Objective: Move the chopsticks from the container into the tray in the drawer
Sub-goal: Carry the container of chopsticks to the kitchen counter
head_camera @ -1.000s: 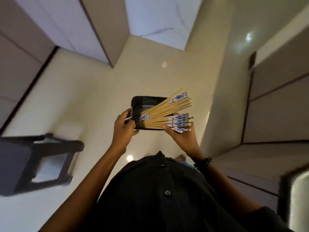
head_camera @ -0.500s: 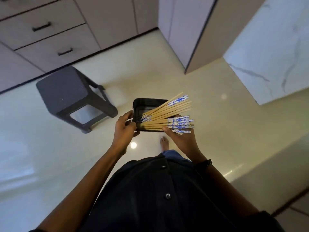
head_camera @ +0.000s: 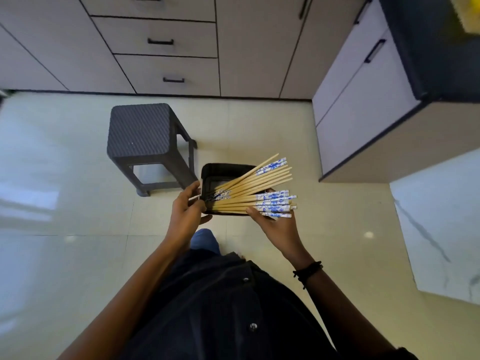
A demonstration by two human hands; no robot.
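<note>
I carry a black rectangular container at waist height over the floor. Several wooden chopsticks with blue-and-white patterned ends lie in it, fanning out over its right edge. My left hand grips the container's left rim. My right hand supports the right side from below, its thumb pressing on the lower bundle of chopsticks. No open drawer or tray is in sight.
A dark grey plastic stool stands on the pale tiled floor just left of the container. A bank of shut drawers with black handles lines the far wall. More cabinets and a marble-look surface stand at the right.
The view has swung round: stool and drawers now lie straight ahead, nearer the middle. My hands hold the container and chopsticks the same way as before.
</note>
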